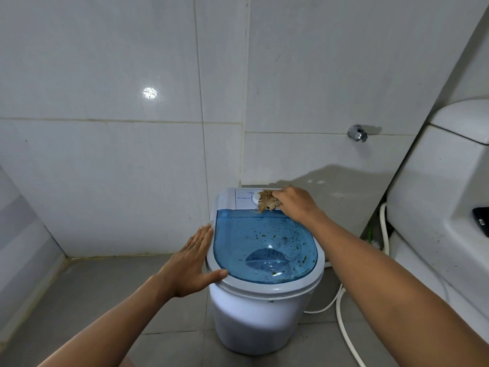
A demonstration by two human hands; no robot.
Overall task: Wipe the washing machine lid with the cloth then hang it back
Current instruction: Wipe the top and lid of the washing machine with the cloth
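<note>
A small white washing machine [259, 321] stands on the floor by the tiled wall. Its translucent blue lid [264, 247] is closed and speckled with dark green spots. My right hand [296, 203] grips a frayed tan cloth [267, 201] and presses it on the white control panel at the back edge of the lid. My left hand [191, 263] lies flat with fingers spread against the machine's left rim, thumb resting on the front rim.
A chrome wall fitting [357, 133] sticks out of the tiles to the upper right. A white toilet cistern [436, 186] stands at the right with a dark object [482, 221] on it. A white hose [341, 308] runs along the grey floor beside the machine.
</note>
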